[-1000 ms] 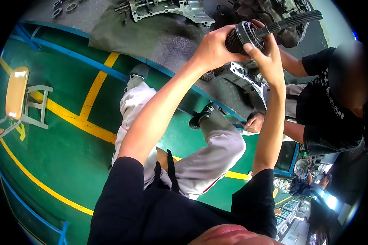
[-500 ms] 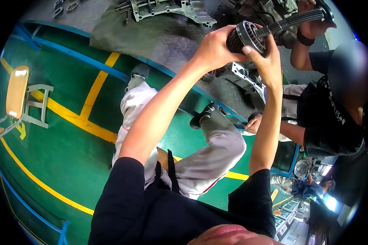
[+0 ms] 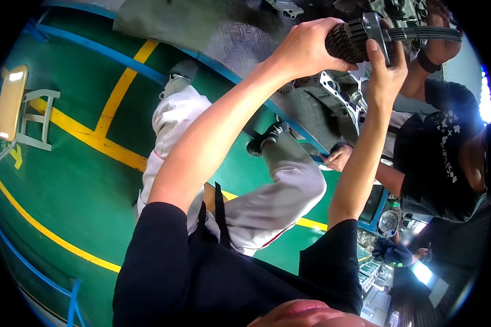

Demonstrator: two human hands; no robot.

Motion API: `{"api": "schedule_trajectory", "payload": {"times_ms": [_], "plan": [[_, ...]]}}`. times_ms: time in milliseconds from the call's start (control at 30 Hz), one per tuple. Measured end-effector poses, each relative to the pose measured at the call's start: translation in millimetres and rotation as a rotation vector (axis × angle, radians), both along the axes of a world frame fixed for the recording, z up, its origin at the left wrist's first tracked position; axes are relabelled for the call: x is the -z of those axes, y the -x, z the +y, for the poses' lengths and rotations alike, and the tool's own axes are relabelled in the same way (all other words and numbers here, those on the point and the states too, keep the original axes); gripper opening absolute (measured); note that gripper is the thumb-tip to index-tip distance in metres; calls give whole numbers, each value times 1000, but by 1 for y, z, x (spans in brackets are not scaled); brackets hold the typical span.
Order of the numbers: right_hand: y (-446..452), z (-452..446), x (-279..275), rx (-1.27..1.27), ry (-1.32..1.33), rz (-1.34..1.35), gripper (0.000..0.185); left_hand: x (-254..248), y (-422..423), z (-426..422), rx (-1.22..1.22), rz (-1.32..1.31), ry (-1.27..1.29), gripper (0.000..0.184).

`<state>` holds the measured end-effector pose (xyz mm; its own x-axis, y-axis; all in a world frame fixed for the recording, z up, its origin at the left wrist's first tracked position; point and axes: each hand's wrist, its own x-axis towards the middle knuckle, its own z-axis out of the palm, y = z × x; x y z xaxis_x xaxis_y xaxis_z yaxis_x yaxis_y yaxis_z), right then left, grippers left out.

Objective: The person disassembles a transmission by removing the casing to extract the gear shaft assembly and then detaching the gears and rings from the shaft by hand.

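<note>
Raised above the workbench is a transmission gear shaft (image 3: pixel 365 35), a stack of dark toothed gears with a splined shaft pointing right. My left hand (image 3: pixel 311 46) is closed around the gear end. On the other side, my right hand (image 3: pixel 387 71) grips the assembly near a wide, smooth ring, its thumb and fingers around it. A co-worker's raised hand (image 3: pixel 442 46) is by the splined end; whether it touches the shaft I cannot tell. Below my hands, an open metal gearbox housing (image 3: pixel 341 95) lies on the bench.
The workbench (image 3: pixel 229 49) has a blue frame edge (image 3: pixel 202 60). A co-worker in a black shirt (image 3: pixel 436 147) stands at the right, with a lower hand (image 3: pixel 338 158) at the bench edge. At the far left is a stool (image 3: pixel 12 103) on the green floor. Another person (image 3: pixel 393 252) is farther back.
The view has shifted. My hands and the gear shaft appear farther right and slightly higher, and the shaft is turned more level. Both hands keep their hold.
</note>
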<state>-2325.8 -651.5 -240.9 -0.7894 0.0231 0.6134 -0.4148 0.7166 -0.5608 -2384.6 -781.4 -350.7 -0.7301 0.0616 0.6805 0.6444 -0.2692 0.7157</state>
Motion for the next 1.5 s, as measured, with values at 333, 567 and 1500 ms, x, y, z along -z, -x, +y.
{"api": "schedule_trajectory", "payload": {"times_ms": [333,567,1500], "plan": [[-8,-9,-14,-36,-33,-24,71,2,-1,-1,-37,24,38,78],[-14,-5,-15,47,-225,-118,68,3,-4,-1,-32,35,-3,71],[-12,-2,0,-164,138,-107,71,-4,1,-5,72,-24,85,75]]}}
